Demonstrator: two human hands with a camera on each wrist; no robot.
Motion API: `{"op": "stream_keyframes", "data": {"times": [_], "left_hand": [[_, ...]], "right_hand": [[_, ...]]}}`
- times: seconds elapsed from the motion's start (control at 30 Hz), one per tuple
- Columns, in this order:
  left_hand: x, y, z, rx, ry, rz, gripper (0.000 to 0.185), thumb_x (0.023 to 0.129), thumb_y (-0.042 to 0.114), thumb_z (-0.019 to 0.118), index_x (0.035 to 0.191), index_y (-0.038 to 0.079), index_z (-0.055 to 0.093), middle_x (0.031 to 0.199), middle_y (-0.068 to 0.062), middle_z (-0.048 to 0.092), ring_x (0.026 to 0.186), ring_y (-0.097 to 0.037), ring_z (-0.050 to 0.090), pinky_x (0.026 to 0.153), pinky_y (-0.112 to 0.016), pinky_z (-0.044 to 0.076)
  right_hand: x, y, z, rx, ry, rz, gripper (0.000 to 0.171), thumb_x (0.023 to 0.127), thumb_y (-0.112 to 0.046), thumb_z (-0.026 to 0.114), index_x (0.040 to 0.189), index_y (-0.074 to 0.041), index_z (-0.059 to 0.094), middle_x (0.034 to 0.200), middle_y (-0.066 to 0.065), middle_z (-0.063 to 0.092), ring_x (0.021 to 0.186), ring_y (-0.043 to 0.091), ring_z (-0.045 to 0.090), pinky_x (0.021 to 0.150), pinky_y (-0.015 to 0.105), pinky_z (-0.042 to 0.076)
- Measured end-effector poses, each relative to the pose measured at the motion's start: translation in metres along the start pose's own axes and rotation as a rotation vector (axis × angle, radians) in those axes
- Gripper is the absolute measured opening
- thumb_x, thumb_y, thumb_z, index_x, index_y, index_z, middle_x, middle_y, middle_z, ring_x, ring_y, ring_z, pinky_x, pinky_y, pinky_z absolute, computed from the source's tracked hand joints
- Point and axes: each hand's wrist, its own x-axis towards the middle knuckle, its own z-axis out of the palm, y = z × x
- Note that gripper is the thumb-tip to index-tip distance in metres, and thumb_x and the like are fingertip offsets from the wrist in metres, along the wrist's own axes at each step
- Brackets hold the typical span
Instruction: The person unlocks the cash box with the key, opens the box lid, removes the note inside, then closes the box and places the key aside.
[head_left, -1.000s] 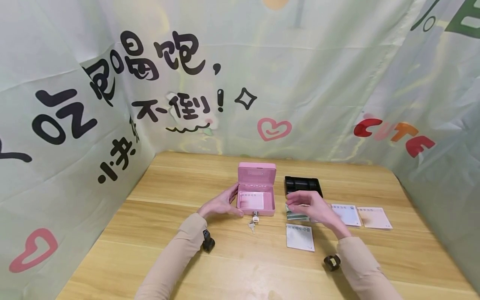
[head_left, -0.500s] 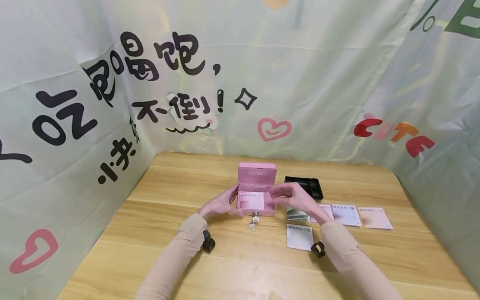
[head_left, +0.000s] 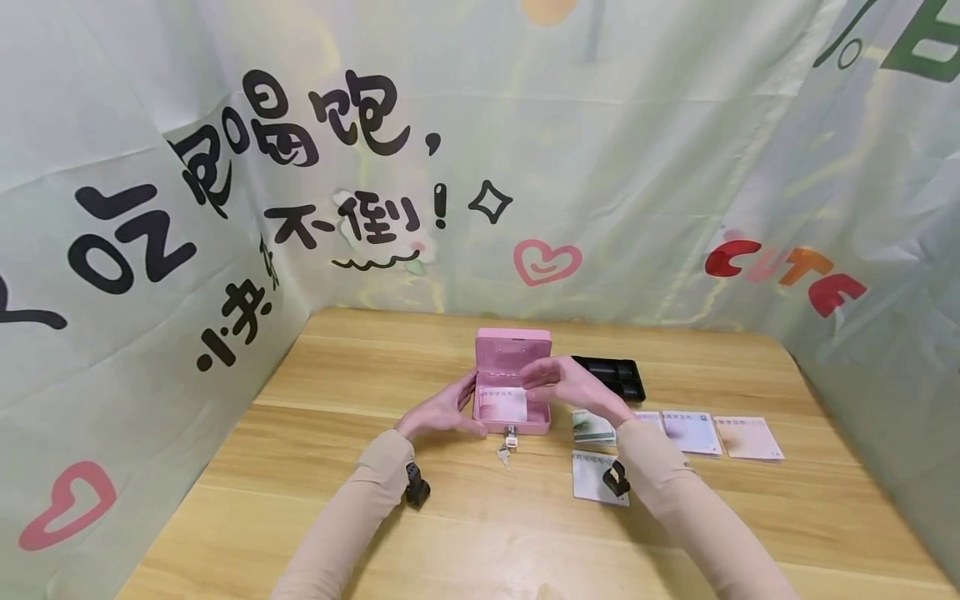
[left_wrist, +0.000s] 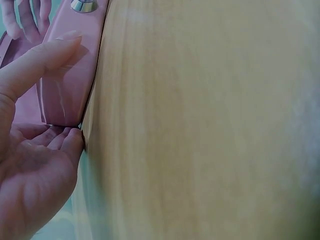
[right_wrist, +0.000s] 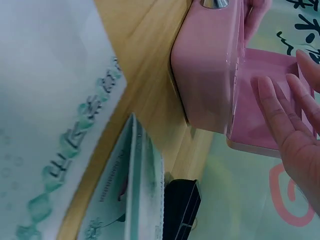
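Head view: my left hand (head_left: 442,410) braces the pink box (head_left: 513,412) with straight fingers; my right hand (head_left: 564,382), nearer its raised lid (head_left: 514,350), hovers open over the box.

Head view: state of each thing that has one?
Pink box: lid open, a card inside.
Key: in the front lock.
Black tray: upright, behind the right hand.
Left hand: open, against the box's left side.
Right hand: open, over the box.
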Motion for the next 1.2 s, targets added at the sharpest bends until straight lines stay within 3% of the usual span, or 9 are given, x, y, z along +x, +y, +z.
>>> {"op": "stream_keyframes", "data": {"times": [0.13,0.4,0.73,1.2], "left_hand": [[-0.001,0.000,0.000,0.010,0.003,-0.006,0.119,0.076,-0.001,0.081,0.162,0.005,-0.001,0.170,-0.018,0.006,0.158,-0.035,0.009,0.132,-0.049,0.010],[-0.002,0.000,0.000,0.042,0.011,-0.023,0.119,0.077,0.003,0.082,0.162,0.005,-0.001,0.170,-0.020,0.007,0.158,-0.036,0.010,0.131,-0.051,0.010],[-0.001,-0.001,0.000,0.037,0.016,-0.034,0.119,0.077,0.003,0.083,0.162,0.006,0.000,0.171,-0.018,0.006,0.159,-0.033,0.008,0.132,-0.048,0.010],[-0.002,0.001,-0.001,0.050,0.014,-0.026,0.119,0.076,0.003,0.083,0.163,0.009,0.001,0.170,-0.017,0.009,0.158,-0.034,0.011,0.131,-0.051,0.011]], "right_hand": [[0.008,0.000,-0.001,-0.018,-0.036,0.000,0.038,0.092,-0.006,0.070,0.127,0.005,0.063,0.129,0.026,0.067,0.122,0.039,0.064,0.108,0.049,0.053],[0.020,0.002,-0.002,0.095,-0.136,0.025,0.043,0.091,-0.001,0.069,0.132,0.008,0.058,0.138,0.030,0.058,0.127,0.043,0.060,0.108,0.047,0.054],[0.032,0.009,0.002,0.109,-0.224,0.023,0.044,0.091,0.001,0.068,0.132,0.010,0.057,0.137,0.030,0.060,0.127,0.043,0.060,0.109,0.046,0.054],[0.036,0.011,0.006,0.070,-0.263,0.018,0.044,0.089,0.004,0.068,0.131,0.012,0.057,0.140,0.030,0.058,0.135,0.044,0.052,0.117,0.051,0.045]]}}
